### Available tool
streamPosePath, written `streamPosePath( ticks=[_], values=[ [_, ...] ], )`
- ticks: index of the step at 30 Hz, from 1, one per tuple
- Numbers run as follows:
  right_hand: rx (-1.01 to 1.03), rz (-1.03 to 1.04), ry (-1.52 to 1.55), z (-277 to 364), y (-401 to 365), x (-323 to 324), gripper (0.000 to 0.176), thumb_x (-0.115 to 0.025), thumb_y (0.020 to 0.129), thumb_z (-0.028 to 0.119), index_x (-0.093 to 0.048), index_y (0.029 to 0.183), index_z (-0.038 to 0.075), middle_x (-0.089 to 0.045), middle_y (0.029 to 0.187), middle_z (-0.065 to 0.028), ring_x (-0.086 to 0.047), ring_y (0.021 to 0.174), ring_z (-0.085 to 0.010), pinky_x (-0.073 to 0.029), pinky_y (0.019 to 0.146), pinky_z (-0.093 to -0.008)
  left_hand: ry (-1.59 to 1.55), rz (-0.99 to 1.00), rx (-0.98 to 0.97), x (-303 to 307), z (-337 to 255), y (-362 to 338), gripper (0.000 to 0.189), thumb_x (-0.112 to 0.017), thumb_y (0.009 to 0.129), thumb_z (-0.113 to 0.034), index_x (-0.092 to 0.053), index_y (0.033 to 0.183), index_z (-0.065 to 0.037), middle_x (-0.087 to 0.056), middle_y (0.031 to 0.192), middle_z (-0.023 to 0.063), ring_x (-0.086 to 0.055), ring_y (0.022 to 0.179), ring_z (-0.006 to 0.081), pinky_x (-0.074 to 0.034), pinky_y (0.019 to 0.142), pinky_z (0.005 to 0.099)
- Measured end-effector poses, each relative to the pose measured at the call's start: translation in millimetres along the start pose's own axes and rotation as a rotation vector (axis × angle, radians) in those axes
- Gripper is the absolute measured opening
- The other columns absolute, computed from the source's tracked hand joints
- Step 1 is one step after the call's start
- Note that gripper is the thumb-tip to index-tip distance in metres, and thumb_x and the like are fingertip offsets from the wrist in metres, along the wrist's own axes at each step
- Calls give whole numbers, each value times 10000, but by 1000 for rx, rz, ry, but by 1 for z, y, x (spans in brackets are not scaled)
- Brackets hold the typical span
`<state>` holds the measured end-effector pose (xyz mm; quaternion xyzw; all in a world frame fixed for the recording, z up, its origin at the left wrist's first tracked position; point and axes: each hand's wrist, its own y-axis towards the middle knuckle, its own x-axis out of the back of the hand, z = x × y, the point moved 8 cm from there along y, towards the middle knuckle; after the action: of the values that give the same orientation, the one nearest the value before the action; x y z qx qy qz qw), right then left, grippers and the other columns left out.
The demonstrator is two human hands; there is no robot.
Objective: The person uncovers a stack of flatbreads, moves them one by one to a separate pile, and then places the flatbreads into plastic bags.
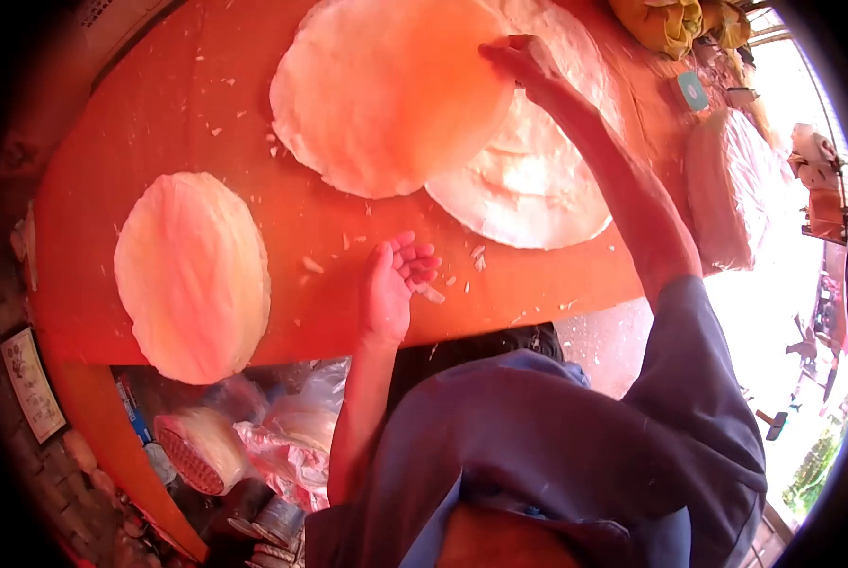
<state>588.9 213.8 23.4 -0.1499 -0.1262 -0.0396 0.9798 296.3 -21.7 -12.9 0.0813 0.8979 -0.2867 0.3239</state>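
A large, pale, thin round sheet, much like a big wafer or flatbread, overlaps a stack of similar round sheets at the top of the table. At the sheet's right edge, my right hand is closed, its fingers pinching the rim. My left hand is palm up near the table's front edge, fingers loosely curled and apart, with nothing visible in it. Flaky scraps lie beside its fingertips. Another thick stack of round sheets stands to the left.
Crumbs and flakes are scattered over the orange-lit table. A plastic-wrapped bundle, a small teal box and a yellow bag are along the right. Below the table are a basket-like container and plastic bags.
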Motion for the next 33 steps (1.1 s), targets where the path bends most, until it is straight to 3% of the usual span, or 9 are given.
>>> streamPosePath(
  ticks=[6,7,10,17,28,29,30,32,33],
  values=[
    [349,-100,-126,84,-22,21,501,-664,804,513,-671,982,45,-581,799,-5,-542,734,-108,-401,614,-272,2,-89,52,0,5,5,437,-384,1020,-375,-516,1235,-19,-636,1078,152,-627,963,257,-492,844,352],
    [505,-155,-20,42,31,36,359,-707,787,365,-648,731,15,-590,653,-26,-551,602,-124,-405,541,-297,7,-92,52,1,5,5,437,-384,1020,-375,-516,1235,-19,-636,1078,152,-627,963,257,-492,844,352],
    [340,-113,-533,3,78,50,375,-721,771,395,-655,732,28,-588,645,-26,-560,611,-141,-425,565,-311,40,-134,53,7,6,8,429,-384,1020,-371,-517,1230,-21,-638,1073,147,-628,952,254,-491,841,351],
    [266,-107,-300,-16,107,53,409,-754,784,321,-656,940,-44,-622,740,-50,-571,647,-135,-433,577,-306,50,-165,69,13,12,9,425,-384,1022,-364,-515,1231,-18,-639,1066,138,-627,944,244,-489,838,347],
    [959,67,-667,137,-23,34,195,-587,857,105,-701,990,20,-666,830,-47,-593,780,-144,-467,651,-264,59,-140,117,-14,14,23,424,-392,1021,-351,-522,1228,-5,-643,1048,141,-629,935,244,-496,822,343],
    [771,64,-246,136,-19,45,191,-597,845,96,-706,992,42,-661,804,-17,-595,734,-160,-470,645,-290,77,-125,118,-18,15,27,424,-395,1020,-351,-524,1225,-4,-646,1040,142,-633,926,245,-499,816,344],
    [1409,226,-527,142,8,50,179,-597,855,78,-710,990,43,-676,821,-15,-613,719,-167,-487,674,-294,92,-111,126,-22,18,26,423,-397,1019,-351,-525,1221,-3,-649,1032,143,-636,916,246,-502,810,345],
    [508,242,244,86,52,102,166,-613,866,96,-708,975,14,-694,854,-49,-641,730,-172,-508,681,-298,91,-108,140,-26,21,26,423,-398,1018,-351,-526,1219,-1,-650,1026,145,-639,908,247,-505,802,345],
    [509,241,233,76,42,112,166,-613,866,96,-708,975,14,-694,854,-49,-641,730,-172,-508,681,-298,93,-109,137,-26,21,28,423,-399,1017,-351,-527,1217,0,-652,1020,146,-643,899,248,-509,793,344]
  ],
)
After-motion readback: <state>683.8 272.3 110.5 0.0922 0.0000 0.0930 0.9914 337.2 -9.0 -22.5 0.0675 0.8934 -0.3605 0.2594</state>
